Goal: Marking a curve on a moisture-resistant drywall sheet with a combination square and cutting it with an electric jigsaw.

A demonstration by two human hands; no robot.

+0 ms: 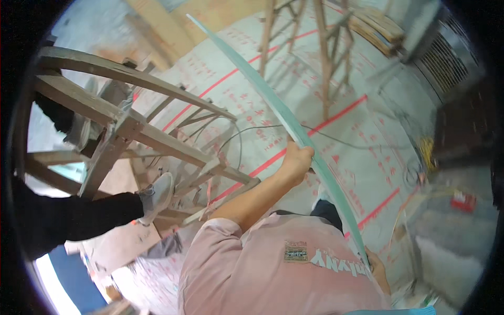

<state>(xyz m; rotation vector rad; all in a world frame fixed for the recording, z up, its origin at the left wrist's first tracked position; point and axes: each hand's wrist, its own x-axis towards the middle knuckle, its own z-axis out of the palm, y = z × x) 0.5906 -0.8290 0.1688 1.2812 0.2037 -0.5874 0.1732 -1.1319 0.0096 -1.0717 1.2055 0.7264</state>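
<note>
A long, narrow strip of pale green board point(262, 86), whitish along one edge like plasterboard, runs from the far middle down to my right side. My left hand point(299, 160) is closed around it near its middle, with the arm stretched forward. Close to my body, my right hand point(379, 270) is at the strip's near end and closed on it; some of its fingers are hidden behind the board. The strip is held up above the floor, in front of my pink shirt point(294, 283).
On the left stands a wooden ladder point(173, 144), with another person's black-trousered leg point(100, 212) and grey shoe point(157, 198) on it. Wooden trestle legs point(323, 68) rise ahead. A cable point(357, 144) crosses the printed floor sheeting point(252, 136). At right sits a dark box point(467, 123).
</note>
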